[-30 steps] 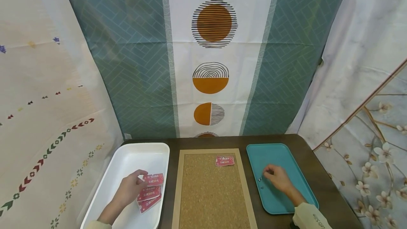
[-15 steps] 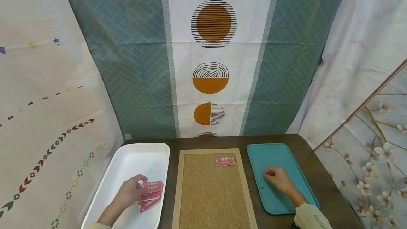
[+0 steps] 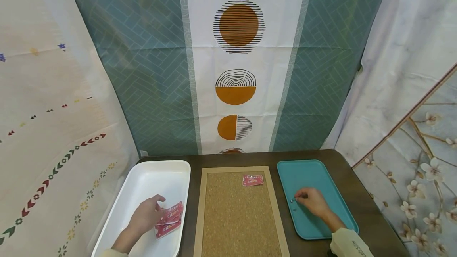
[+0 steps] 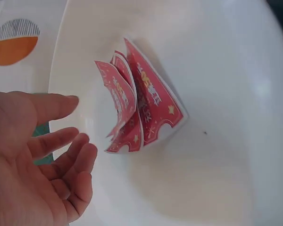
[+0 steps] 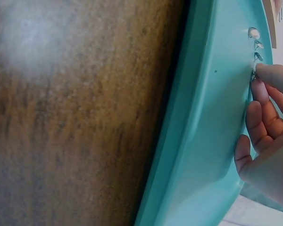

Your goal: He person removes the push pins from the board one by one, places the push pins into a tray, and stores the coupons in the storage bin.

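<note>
Several red-and-white paper coupons (image 3: 174, 212) lie overlapped and curled in the white tray (image 3: 153, 173). Beside them is my left hand (image 3: 144, 214), its fingers loosely bent; in the left wrist view a gap separates the fingertips from the coupons (image 4: 153, 89). Over the teal tray (image 3: 303, 171), my right hand (image 3: 314, 201) pinches a small silver thumbtack (image 5: 253, 75) between thumb and forefinger. More shiny thumbtacks (image 5: 254, 33) lie in a row just past those fingertips. One coupon (image 3: 253, 182) is fixed at the upper right of the cork board (image 3: 235, 213).
The wood-framed cork board lies between the two trays on a dark brown table (image 3: 375, 209). A patterned green-and-white cloth (image 3: 160, 90) hangs behind the table, with pale printed cloths (image 3: 410, 162) at the sides.
The top coupon, lifted in my left fingers a second ago, has dropped onto the pile and lies slanted there, let go. My right hand has hardly moved.
</note>
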